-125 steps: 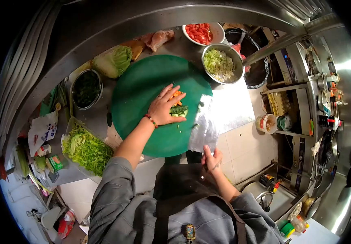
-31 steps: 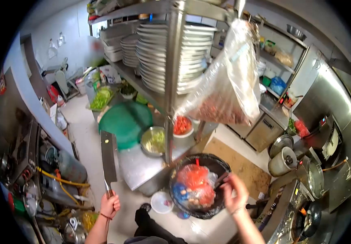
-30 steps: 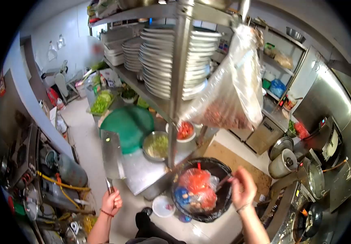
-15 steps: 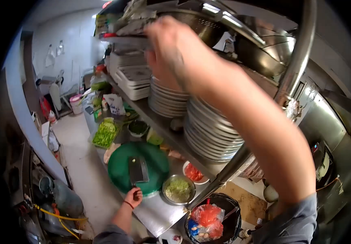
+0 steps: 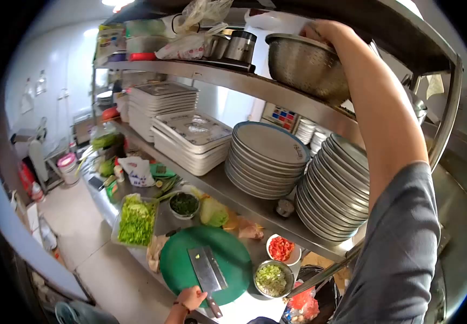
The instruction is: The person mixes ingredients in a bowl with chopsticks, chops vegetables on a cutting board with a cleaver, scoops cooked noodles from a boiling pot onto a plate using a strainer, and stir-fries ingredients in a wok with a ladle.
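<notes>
A cleaver (image 5: pixel 208 269) lies flat across the round green cutting board (image 5: pixel 177 259), a small green bit on its blade. Its handle points toward the board's near edge. My left hand (image 5: pixel 191 298) is there with curled fingers, its fingertips against the top of the handle; most of the handle shows outside the hand. My right arm reaches up to the top shelf. The right hand (image 5: pixel 322 31) is at the rim of a perforated metal colander (image 5: pixel 304 62), its fingers mostly hidden, so I cannot see what they hold.
Stacked plates (image 5: pixel 266 156) and white trays (image 5: pixel 190 129) fill the middle shelf. Around the board are chopped greens (image 5: pixel 136 221), a bowl of dark greens (image 5: pixel 184 204), cabbage (image 5: pixel 213 212), chopped red pieces (image 5: pixel 281 248) and a steel bowl (image 5: pixel 273 279). A lined bin (image 5: pixel 325 294) is beneath.
The view has turned toward the shelves. My right hand has gone from beside the bin up to the colander. The cleaver, earlier held up in my left hand, now rests on the board.
</notes>
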`<state>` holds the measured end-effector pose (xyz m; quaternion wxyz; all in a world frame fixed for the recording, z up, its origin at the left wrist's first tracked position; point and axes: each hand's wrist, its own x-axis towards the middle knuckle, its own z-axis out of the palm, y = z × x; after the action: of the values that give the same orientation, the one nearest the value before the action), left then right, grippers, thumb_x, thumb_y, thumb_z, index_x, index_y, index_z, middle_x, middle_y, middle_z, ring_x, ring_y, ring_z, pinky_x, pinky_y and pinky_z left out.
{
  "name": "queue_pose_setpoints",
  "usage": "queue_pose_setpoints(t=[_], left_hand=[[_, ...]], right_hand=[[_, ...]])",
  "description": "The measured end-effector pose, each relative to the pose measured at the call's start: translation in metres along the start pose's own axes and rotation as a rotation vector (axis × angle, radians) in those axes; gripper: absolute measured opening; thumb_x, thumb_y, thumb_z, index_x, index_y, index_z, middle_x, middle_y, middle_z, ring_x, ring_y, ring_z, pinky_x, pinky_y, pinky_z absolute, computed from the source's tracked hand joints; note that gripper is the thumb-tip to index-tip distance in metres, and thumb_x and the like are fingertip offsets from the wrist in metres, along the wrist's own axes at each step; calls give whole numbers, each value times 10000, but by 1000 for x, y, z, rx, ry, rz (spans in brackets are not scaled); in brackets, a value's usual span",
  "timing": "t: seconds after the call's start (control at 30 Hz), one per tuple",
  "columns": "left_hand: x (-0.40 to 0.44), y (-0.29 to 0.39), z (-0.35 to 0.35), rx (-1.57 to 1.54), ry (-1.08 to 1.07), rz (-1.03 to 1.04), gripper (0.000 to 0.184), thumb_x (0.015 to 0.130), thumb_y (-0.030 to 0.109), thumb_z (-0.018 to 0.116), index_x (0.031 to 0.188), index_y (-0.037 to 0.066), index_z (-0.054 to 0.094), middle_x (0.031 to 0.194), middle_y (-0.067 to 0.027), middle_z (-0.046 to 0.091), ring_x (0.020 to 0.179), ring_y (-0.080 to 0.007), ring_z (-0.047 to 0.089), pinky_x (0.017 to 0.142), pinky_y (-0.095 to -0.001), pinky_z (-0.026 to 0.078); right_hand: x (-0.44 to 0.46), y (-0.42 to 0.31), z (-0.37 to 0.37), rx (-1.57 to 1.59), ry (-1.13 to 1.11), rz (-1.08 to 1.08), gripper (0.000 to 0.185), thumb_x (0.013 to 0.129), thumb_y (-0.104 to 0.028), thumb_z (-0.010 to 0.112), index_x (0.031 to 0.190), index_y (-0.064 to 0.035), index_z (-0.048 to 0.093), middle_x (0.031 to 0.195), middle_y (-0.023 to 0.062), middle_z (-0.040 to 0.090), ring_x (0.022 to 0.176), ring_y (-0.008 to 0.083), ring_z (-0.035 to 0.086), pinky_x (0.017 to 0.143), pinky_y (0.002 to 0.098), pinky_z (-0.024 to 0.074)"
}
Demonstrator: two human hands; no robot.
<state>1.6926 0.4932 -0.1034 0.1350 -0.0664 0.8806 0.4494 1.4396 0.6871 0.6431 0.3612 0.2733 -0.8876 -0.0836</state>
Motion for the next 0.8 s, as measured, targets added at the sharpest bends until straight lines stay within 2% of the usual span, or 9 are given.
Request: queue_pose_setpoints(t=[0.03, 0.07, 0.13, 0.17, 0.23, 0.43, 0.53, 0.67, 0.8], left_hand=[[1, -20, -4, -104, 19, 57, 358, 796, 398, 645, 786, 44, 590, 744, -147, 655, 739, -328, 636, 644, -390, 500], [-1, -37, -11, -98, 32, 155, 311, 850, 313, 621, 788, 17, 552, 668, -95, 663, 564, -149, 649, 528, -291, 488], [-6, -74, -27, -384, -99, 119, 275, 855, 260, 618, 767, 12, 541, 580, -84, 632, 546, -146, 648, 497, -262, 481], [-15, -76, -42, -347, -94, 94, 185, 827, 141, 630, 754, 6, 527, 628, -87, 619, 576, -150, 638, 534, -252, 486], [-8, -116, -41, -132, 9, 357, 212, 832, 233, 653, 896, 52, 564, 755, -94, 637, 666, -250, 609, 610, -340, 478], [18, -106, -62, -189, -37, 409, 151, 863, 189, 611, 847, 55, 543, 672, -64, 597, 601, -167, 565, 581, -329, 459], [7, -54, -85, -125, -82, 441, 143, 864, 169, 606, 841, 52, 528, 644, -48, 571, 592, -155, 548, 570, -318, 449], [10, 4, -83, 34, -127, 629, 120, 873, 155, 592, 867, 43, 551, 674, -59, 587, 617, -160, 563, 607, -307, 464], [2, 56, -41, -20, -311, 674, 134, 874, 152, 599, 869, 24, 563, 722, -57, 595, 656, -137, 558, 628, -283, 460]], right_hand=[[4, 1, 4, -52, -10, 43, 155, 794, -65, 541, 926, -47, 619, 768, 122, 643, 603, 234, 577, 532, 373, 489], [7, 1, 6, -86, -14, 79, 147, 797, -69, 539, 920, -45, 616, 764, 120, 641, 599, 231, 575, 528, 370, 486], [12, 1, 9, -120, -13, 134, 133, 805, -76, 535, 909, -41, 611, 755, 117, 636, 590, 225, 572, 518, 364, 480], [13, 2, 11, -139, -10, 152, 127, 809, -79, 533, 903, -38, 608, 751, 115, 634, 586, 221, 570, 514, 361, 477], [14, 5, 15, -172, -4, 178, 117, 817, -86, 528, 891, -34, 603, 742, 112, 629, 578, 215, 566, 504, 356, 471], [-13, 2, 26, -279, 78, 189, 112, 840, -107, 515, 855, -22, 587, 717, 101, 616, 554, 197, 555, 476, 339, 452], [-41, -20, 31, -258, 243, 170, 124, 851, -118, 509, 837, -16, 578, 704, 96, 609, 542, 188, 549, 462, 330, 443], [-114, -74, 16, 79, 479, 80, 151, 867, -132, 500, 813, -8, 568, 687, 89, 601, 525, 176, 542, 443, 319, 430], [-223, -128, -6, 864, 463, 113, 185, 882, -146, 492, 789, 0, 557, 670, 82, 592, 509, 164, 534, 424, 308, 418]])
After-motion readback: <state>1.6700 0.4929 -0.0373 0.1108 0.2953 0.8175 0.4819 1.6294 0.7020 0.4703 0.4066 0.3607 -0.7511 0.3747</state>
